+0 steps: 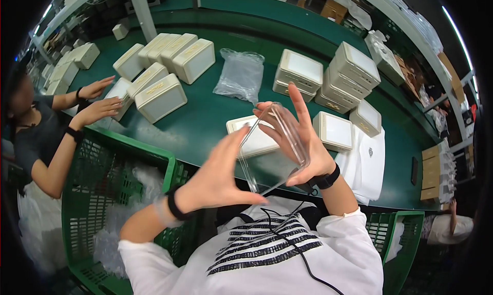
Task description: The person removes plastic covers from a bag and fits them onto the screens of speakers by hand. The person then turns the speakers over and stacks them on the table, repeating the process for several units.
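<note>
A clear plastic cover (275,159), shaped like a shallow box, is held up tilted in front of my chest. My left hand (213,172) spans its left edge, thumb low and fingers high, slightly blurred. On the other side my right hand (311,148) grips it, with one finger stretched upward and others showing through the plastic. Just beyond the cover lies a cream box with a white top (237,124), partly hidden by it and my hands. Another cream box (335,131) sits right of my right hand.
Cream boxes stand in stacks (354,66) at the right and in a group (162,97) at the left. A clear plastic bag (241,71) and white cloth (367,164) lie on the green table. Green crates (123,146) flank me. A co-worker's hands (100,110) touch a box.
</note>
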Tool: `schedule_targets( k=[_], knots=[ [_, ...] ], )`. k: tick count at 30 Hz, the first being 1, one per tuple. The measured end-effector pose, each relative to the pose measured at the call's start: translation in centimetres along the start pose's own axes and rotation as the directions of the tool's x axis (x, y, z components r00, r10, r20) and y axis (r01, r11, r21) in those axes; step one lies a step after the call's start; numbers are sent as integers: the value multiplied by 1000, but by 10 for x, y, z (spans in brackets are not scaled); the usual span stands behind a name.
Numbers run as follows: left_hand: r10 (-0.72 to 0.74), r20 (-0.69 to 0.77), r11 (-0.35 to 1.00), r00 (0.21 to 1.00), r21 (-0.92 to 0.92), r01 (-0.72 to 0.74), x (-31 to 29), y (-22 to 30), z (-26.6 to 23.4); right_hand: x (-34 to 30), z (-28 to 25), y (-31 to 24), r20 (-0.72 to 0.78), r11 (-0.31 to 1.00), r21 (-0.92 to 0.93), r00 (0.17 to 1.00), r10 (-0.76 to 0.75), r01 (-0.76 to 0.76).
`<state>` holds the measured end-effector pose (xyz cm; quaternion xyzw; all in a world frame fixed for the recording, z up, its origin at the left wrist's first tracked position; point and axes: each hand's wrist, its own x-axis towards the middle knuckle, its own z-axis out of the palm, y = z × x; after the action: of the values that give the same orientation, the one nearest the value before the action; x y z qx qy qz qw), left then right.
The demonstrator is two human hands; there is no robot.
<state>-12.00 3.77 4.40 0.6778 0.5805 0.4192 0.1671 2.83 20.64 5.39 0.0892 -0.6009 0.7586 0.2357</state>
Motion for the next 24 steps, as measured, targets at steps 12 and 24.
schedule_targets(
  k=[12, 24],
  knots=[
    [-270, 43, 519, 962, -835, 183, 4, -58, 32, 62, -2, -3, 114, 846, -426, 908, 403, -321],
    [-275, 0, 135, 961, -990, 39, 0, -57, 31, 87, 25, 6, -17, 800, -477, 914, 406, -365]
  ],
)
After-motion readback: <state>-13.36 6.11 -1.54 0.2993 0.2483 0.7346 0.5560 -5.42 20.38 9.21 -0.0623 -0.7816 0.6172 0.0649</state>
